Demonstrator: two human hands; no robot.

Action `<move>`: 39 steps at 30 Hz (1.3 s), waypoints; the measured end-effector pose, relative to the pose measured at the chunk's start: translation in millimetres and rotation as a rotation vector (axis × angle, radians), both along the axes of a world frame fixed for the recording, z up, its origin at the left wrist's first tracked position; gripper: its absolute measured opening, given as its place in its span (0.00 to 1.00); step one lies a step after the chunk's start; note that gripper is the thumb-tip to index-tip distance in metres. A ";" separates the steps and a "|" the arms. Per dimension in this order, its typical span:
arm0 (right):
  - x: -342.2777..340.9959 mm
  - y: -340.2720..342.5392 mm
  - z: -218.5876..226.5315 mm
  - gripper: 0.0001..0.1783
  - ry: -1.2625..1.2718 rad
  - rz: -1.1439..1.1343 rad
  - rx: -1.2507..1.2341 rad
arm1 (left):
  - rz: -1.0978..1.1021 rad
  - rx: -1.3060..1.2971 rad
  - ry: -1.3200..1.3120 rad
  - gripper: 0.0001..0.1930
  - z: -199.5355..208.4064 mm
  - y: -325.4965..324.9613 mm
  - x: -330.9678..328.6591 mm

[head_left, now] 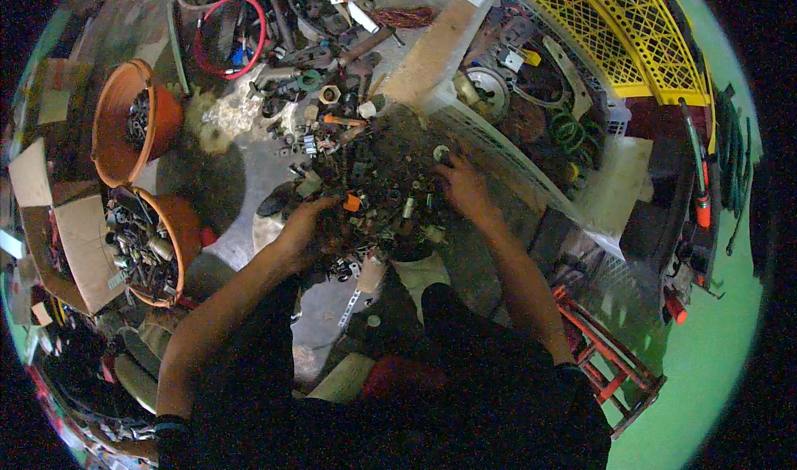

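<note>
A dark heap of small metal hardware (383, 189), with bolts, fittings and scraps, spreads on the floor between my hands. My left hand (311, 227) is at the heap's left side, beside a small orange piece (352, 202); its fingertips are dim among the parts. On the right, my right hand (467, 189) is at the heap's edge, its fingers bent together at a small round pale disc (441, 153). A short light-coloured cylinder (409, 208) lies in the heap between them. Near my legs rests a perforated metal strip (352, 302).
Two orange buckets (106, 138) at left hold metal parts, beside an open cardboard box (87, 250). A red hose loop (199, 42) lies among scrap at the back. To the right are a white-edged frame (506, 150), a yellow plastic crate (610, 34) and a red metal frame (610, 362).
</note>
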State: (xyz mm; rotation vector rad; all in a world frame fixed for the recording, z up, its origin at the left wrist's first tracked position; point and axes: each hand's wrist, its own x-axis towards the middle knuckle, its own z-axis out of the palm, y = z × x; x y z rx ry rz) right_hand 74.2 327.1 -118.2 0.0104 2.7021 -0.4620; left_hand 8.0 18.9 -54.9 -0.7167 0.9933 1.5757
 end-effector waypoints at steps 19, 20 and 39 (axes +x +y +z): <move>5.4 -102.1 93.8 0.16 -0.014 -0.317 -0.877 | -0.012 0.220 -0.049 0.21 12.2 5.4 10.7; 7.6 -93.5 75.8 0.17 0.039 -0.425 -0.859 | -0.028 0.145 -0.011 0.21 20.7 8.5 10.1; 9.7 1.3 -26.6 0.17 0.197 -0.648 -0.429 | 0.006 -0.054 -0.040 0.13 -14.7 -7.2 6.7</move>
